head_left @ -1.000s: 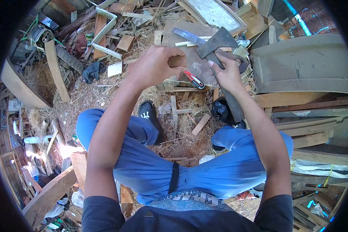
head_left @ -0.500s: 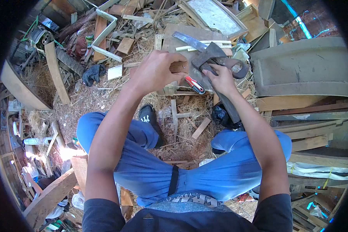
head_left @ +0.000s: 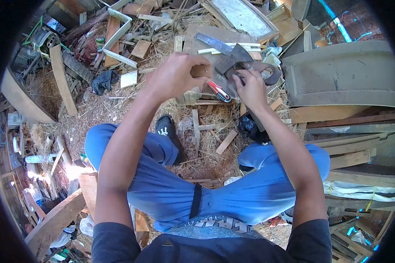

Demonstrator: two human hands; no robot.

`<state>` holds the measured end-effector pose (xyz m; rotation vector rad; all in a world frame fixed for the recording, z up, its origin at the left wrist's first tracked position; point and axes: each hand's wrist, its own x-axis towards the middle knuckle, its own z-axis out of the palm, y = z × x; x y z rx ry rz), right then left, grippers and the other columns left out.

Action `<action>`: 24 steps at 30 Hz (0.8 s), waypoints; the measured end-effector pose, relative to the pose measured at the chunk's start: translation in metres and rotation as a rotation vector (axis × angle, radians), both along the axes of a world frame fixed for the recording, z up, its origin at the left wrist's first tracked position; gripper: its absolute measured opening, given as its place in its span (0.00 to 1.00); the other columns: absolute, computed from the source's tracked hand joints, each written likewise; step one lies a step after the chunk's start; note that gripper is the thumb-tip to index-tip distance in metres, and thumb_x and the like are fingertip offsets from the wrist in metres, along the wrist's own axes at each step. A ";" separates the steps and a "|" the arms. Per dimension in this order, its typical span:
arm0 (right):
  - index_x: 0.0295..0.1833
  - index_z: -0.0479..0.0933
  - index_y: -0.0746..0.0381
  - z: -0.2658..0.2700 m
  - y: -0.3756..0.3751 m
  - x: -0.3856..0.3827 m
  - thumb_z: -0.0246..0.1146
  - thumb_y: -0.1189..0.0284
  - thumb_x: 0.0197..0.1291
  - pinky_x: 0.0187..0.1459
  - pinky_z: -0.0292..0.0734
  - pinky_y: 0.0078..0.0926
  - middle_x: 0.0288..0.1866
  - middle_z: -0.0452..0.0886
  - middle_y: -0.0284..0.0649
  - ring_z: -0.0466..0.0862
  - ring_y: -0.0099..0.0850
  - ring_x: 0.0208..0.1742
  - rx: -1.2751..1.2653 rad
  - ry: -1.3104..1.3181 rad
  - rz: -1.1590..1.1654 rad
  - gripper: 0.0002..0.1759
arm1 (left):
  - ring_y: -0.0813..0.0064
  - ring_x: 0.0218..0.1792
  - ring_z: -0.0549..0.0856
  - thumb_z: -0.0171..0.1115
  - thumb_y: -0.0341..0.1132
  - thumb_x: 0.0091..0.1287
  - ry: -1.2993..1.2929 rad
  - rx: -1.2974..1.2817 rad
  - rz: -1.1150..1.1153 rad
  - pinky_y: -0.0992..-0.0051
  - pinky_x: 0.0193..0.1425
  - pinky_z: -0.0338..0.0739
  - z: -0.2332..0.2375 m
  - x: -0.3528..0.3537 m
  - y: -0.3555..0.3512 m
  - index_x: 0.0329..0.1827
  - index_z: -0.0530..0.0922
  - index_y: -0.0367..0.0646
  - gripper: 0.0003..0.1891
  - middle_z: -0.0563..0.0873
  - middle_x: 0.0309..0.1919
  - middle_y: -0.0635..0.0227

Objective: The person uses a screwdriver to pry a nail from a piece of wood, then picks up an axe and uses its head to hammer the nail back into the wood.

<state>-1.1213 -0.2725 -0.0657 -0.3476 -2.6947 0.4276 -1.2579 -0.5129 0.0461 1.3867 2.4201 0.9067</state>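
My left hand (head_left: 175,76) is curled, thumb and forefinger bent around a tan patch that may be wood; what it grips is not clear. Just beyond its thumb lies a red, white and black tool handle (head_left: 219,91), like a screwdriver's. My right hand (head_left: 252,87) is closed over the wooden shaft of an axe, just below its dark metal head (head_left: 234,59). A saw lies beneath the axe, with its blade (head_left: 211,42) pointing up and left and its dark looped handle (head_left: 271,74) at the right. My palm hides part of the shaft.
The tools lie on a worn board (head_left: 193,44) with pale wood strips (head_left: 245,45). Scrap wood and straw cover the ground. A large grey curved panel (head_left: 344,74) and stacked planks (head_left: 351,153) stand at the right. A black plastic bag (head_left: 251,129) is near my right knee.
The whole view has shifted slightly. My right hand has moved a little on the axe and now covers more of the shaft. My left hand keeps nearly the same pose.
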 end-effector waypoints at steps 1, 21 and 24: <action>0.46 0.87 0.65 0.007 -0.006 0.006 0.72 0.65 0.69 0.52 0.83 0.48 0.46 0.88 0.54 0.88 0.53 0.47 -0.063 0.055 0.012 0.13 | 0.54 0.47 0.94 0.81 0.39 0.63 -0.023 0.024 0.001 0.62 0.54 0.88 0.000 -0.001 -0.001 0.57 0.89 0.39 0.22 0.94 0.45 0.50; 0.74 0.79 0.55 -0.244 -0.142 0.144 0.64 0.74 0.71 0.76 0.74 0.49 0.81 0.72 0.43 0.74 0.49 0.78 -0.313 -0.623 0.205 0.26 | 0.76 0.40 0.92 0.82 0.38 0.64 0.013 0.122 0.043 0.70 0.50 0.86 -0.025 -0.010 -0.009 0.57 0.89 0.38 0.21 0.94 0.39 0.58; 0.72 0.81 0.54 -0.246 -0.150 0.177 0.64 0.76 0.67 0.76 0.74 0.50 0.79 0.74 0.43 0.75 0.48 0.77 -0.194 -0.608 0.222 0.27 | 0.77 0.39 0.91 0.82 0.40 0.65 -0.006 0.128 0.013 0.70 0.49 0.86 -0.023 -0.009 -0.006 0.56 0.89 0.38 0.21 0.93 0.38 0.59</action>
